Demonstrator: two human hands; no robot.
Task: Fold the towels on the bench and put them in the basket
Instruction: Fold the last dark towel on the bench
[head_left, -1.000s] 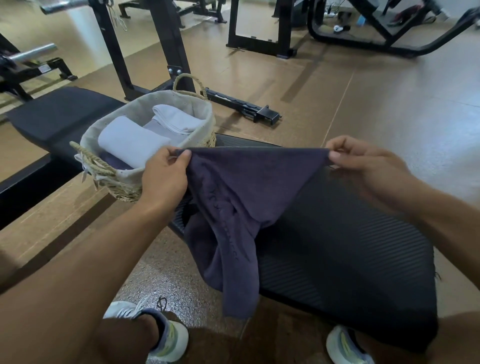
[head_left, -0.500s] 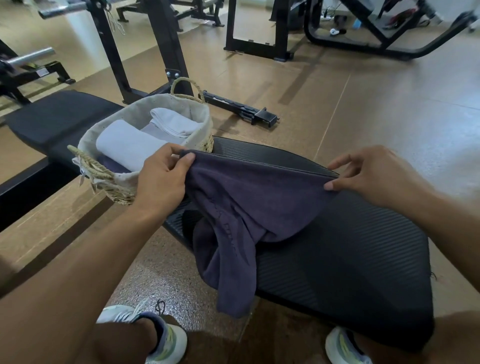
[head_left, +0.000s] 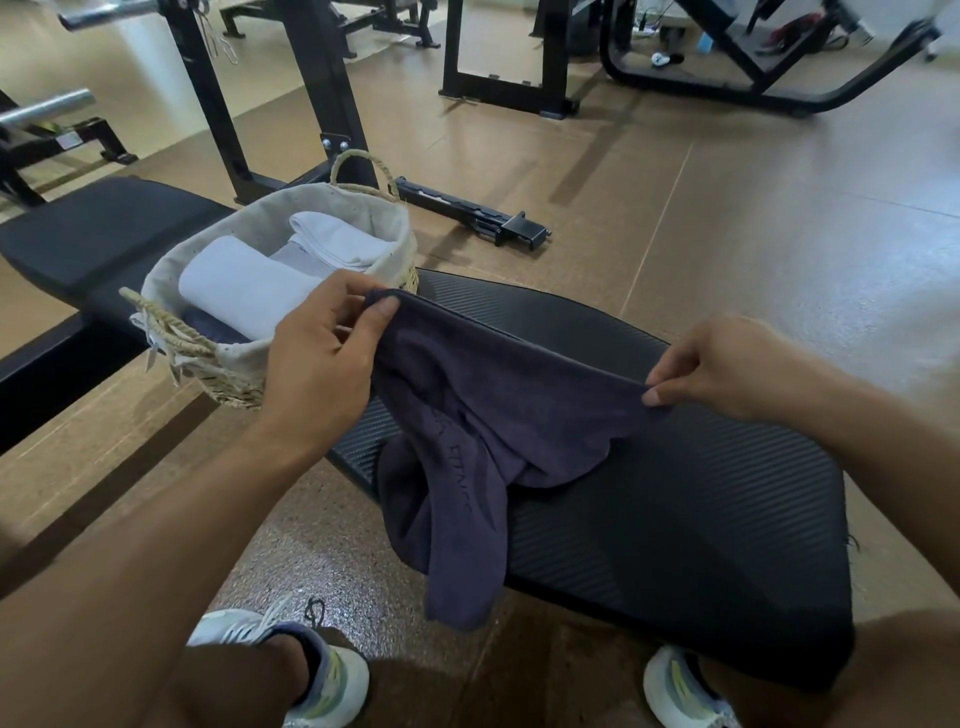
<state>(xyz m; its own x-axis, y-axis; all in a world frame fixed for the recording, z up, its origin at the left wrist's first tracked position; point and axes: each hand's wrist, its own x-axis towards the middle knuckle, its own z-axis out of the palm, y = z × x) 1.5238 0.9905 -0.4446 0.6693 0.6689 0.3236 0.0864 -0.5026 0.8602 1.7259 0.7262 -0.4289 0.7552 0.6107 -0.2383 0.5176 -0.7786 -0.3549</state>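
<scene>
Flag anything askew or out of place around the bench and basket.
The dark towel is bunched, its lower part spilling off the bench edge toward the floor while the left hand and right hand pinch its top edge. The basket holds folded towels neatly.

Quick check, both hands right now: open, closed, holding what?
Left hand: closed, pinching one top corner of the dark towel.
Right hand: closed, pinching the towel's other top corner.

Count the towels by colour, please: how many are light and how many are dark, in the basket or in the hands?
Light towels: 2, a roll and a folded one, both in the basket.
Dark towels: 2, one in the hands, one partly hidden in the basket.
Total: 4
</scene>
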